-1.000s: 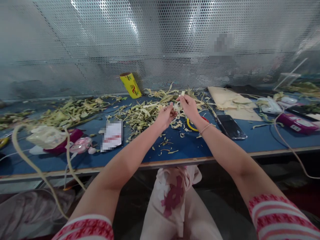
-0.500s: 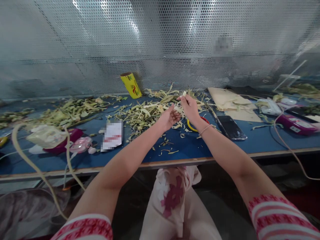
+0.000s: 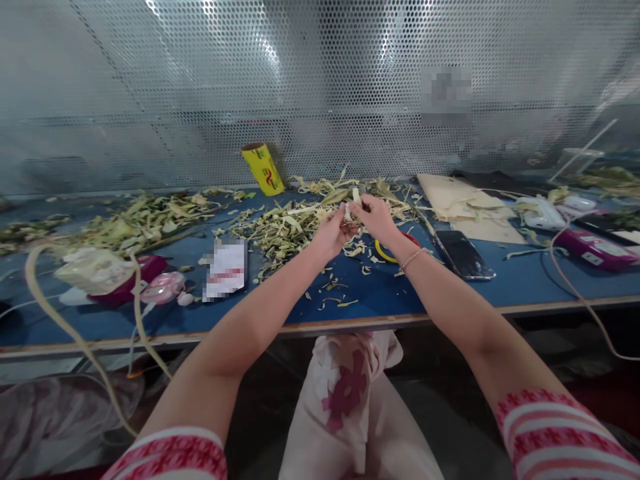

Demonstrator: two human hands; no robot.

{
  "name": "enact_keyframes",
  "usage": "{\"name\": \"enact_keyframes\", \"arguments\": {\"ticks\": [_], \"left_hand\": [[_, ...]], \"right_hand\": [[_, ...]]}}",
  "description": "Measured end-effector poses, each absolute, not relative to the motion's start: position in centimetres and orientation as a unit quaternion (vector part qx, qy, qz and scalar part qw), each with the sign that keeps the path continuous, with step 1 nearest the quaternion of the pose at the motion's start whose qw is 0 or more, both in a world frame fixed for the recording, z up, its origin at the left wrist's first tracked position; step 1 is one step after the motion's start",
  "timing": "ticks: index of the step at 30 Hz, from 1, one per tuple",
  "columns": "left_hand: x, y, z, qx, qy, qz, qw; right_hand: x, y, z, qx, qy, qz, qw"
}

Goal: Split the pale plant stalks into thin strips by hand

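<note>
My left hand (image 3: 334, 233) is closed, fingers curled around a small whitish plant piece (image 3: 348, 213). Close against it, my right hand (image 3: 376, 219) pinches a pale flat strip (image 3: 357, 195) that sticks up above the fingers; its kind is not clear. Both hands are over the near right side of a heap of cut green and yellowish plant bits (image 3: 283, 230) on the blue tabletop (image 3: 370, 300). Partly hidden behind my right wrist lies a yellow and red ring (image 3: 384, 251), perhaps a tape roll.
A yellow printed tube (image 3: 263, 169) leans at the back. On the right are a phone (image 3: 464, 255), brown cardboard (image 3: 450, 197) and a purple box (image 3: 597, 249). On the left lie a white packet (image 3: 226, 270), another plant heap (image 3: 135, 223) and beige tubing (image 3: 43, 293).
My right hand has come down and left to meet my left hand. My left fingers, spread before, are now curled, and the pale strip has moved left with my right hand.
</note>
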State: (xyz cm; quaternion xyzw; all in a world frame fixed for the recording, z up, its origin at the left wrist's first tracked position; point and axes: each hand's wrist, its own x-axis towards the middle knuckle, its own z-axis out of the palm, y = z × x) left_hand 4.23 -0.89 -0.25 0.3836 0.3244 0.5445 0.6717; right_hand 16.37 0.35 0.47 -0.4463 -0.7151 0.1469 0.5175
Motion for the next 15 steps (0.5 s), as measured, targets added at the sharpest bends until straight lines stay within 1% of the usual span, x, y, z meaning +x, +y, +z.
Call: {"name": "enact_keyframes", "arguments": {"ticks": [3,8,15], "left_hand": [[4.04,-0.66,-0.16,0.361,0.329,0.558,0.671],[3.51,-0.73,0.48,0.324,0.329,0.547,0.698],[3.37,-0.77,0.51,0.333,0.323,0.553,0.692]], "right_hand": [[16.59,0.89,0.24,-0.431,-0.707,0.174,0.533],[16.85,1.47,0.00,-0.403,-0.692,0.262,0.539],[16.98,1.42,0.18,-0.424,-0.678,0.298,0.521]]}}
